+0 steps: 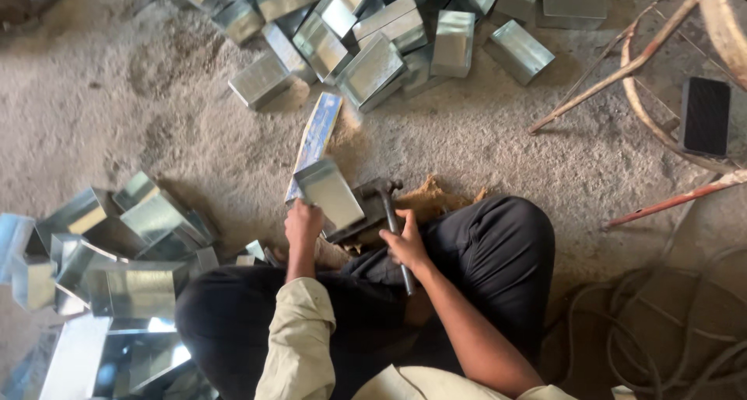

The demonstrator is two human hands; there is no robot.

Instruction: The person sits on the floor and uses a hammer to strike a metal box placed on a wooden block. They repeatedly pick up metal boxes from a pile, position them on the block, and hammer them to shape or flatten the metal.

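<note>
While the person is sitting low on a rough, dusty concrete floor (156, 96) with knees in dark trousers spreading toward three and nine o'clock, the left hand (302, 222) is gripping the near edge of a small folded sheet-metal box (330, 192), its fingers clenching around that edge and holding the piece tilted just above a dark iron block (366, 205) at the centre of the view. The right hand (406, 243) is wrapping its fingers around the shaft of a hammer (391, 217), whose head is lying at about twelve o'clock from the hand, just beside the box and over the block. A long flat metal strip (315, 139) is stretching away from the box toward twelve o'clock. Beyond it, at the top of the view, a heap of shiny box-shaped metal pieces (373, 26) is lying scattered on the floor. A second heap of shiny metal pieces (117, 275) is crowding the floor at eight and nine o'clock, close to the left knee. At two o'clock a rusty bent-rod frame (646, 89) is standing, with a dark rectangular pad (705, 114) lying inside it. At four o'clock dusty coiled cables (661, 322) are lying on the ground.
</note>
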